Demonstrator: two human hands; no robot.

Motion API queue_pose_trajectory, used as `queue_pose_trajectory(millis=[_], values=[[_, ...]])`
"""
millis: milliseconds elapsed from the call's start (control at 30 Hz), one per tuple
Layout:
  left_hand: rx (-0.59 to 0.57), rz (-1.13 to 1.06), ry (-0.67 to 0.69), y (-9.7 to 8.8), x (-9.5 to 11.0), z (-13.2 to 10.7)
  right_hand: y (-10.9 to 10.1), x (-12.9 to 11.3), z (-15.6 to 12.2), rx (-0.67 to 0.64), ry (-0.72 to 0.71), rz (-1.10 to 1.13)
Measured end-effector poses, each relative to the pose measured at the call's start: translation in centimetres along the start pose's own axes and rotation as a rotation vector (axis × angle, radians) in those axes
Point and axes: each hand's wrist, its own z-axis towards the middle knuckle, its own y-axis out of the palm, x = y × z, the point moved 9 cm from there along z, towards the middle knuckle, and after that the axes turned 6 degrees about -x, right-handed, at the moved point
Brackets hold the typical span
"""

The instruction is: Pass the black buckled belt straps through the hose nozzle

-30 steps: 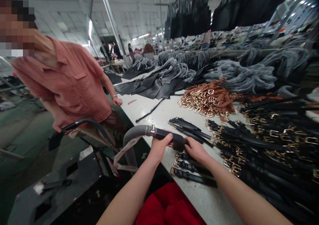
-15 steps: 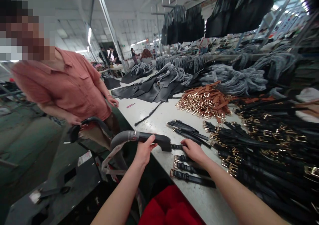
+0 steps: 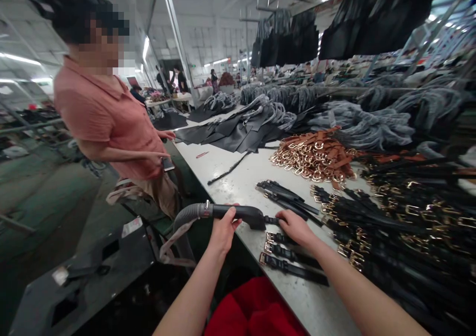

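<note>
My left hand [image 3: 224,228] is wrapped round the black handle [image 3: 241,211] of a tool on a grey ribbed hose [image 3: 189,212]. The tool's nose points right, over the table edge, and covers the near end of a black strap [image 3: 271,220]. Fingers of my right hand [image 3: 295,225] pinch that strap against the table beside the nose; its buckle end is hidden. Just below lie several black buckle straps in a row, the nearest one [image 3: 297,271] with a gold buckle at its left end.
Right of my hands is a big pile of black buckle straps [image 3: 386,237]. Tan straps with gold rings [image 3: 316,155] and black leather panels [image 3: 234,133] lie farther back on the table [image 3: 226,160]. A co-worker [image 3: 111,113] stands at left, behind a black machine box [image 3: 92,266].
The co-worker has straightened and stepped back from the hose, now holding a phone-like object. My view has shifted slightly left; both my hands keep their holds on the tool and strap.
</note>
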Motion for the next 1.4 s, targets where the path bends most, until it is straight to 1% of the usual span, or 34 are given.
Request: queue_pose_trajectory(millis=[67, 167, 233, 300, 433, 500, 600, 700, 800, 900, 1000, 1067, 1133, 1200, 1267, 1333, 1400], values=[[-0.001, -0.031, -0.005, 0.1, -0.4, -0.1, 0.1, 0.0, 0.0, -0.004, 0.003, -0.012], [-0.022, -0.068, -0.036, 0.8, -1.0, -0.1, 0.1, -0.1, -0.1, -0.006, 0.006, -0.039], [-0.016, -0.081, -0.043, 0.6, -0.6, -0.2, 0.1, -0.2, -0.3, -0.004, 0.002, -0.054], [0.014, -0.091, -0.023, -0.6, 0.8, -0.6, 0.0, -0.4, -0.4, 0.001, -0.009, -0.063], [0.075, -0.106, 0.031, -3.8, 4.1, -2.5, -0.1, -0.8, -0.4, 0.005, -0.039, -0.078], [0.08, -0.109, 0.033, -4.7, 4.8, -3.5, -0.3, -1.1, -0.3, 0.004, -0.05, -0.096], [0.071, -0.108, 0.019, -4.9, 4.8, -4.5, -0.9, -1.9, -0.7, 0.024, -0.063, -0.146], [0.049, -0.099, 0.007, -4.4, 4.3, -4.8, -1.3, -3.0, -1.8, 0.059, -0.095, -0.199], [0.03, -0.082, 0.005, -3.7, 4.2, -4.8, -1.0, -3.3, -2.8, 0.054, -0.122, -0.195], [0.026, -0.068, 0.003, -3.4, 4.5, -4.8, -0.3, -2.4, -3.3, 0.038, -0.107, -0.094], [0.022, -0.046, 0.004, -2.6, 4.3, -4.6, 0.1, -1.3, -3.5, 0.072, -0.091, 0.007], [0.015, -0.025, 0.001, -1.5, 3.4, -4.0, 0.3, -0.9, -3.6, 0.09, -0.089, 0.036], [-0.004, -0.002, -0.01, 0.1, 1.8, -3.2, 0.4, -0.8, -3.7, 0.096, -0.089, 0.04], [-0.04, 0.023, -0.037, 1.8, 0.1, -2.3, 0.4, -0.7, -3.8, 0.105, -0.072, 0.031], [-0.081, 0.051, -0.066, 3.0, -1.0, -1.6, 0.3, -0.6, -3.8, 0.115, -0.048, 0.024], [-0.103, 0.084, -0.077, 3.3, -1.1, -1.2, 0.2, -0.4, -3.8, 0.121, -0.032, 0.026], [-0.104, 0.116, -0.07, 3.0, -0.4, -1.0, 0.3, -0.3, -3.7, 0.121, -0.029, 0.03]])
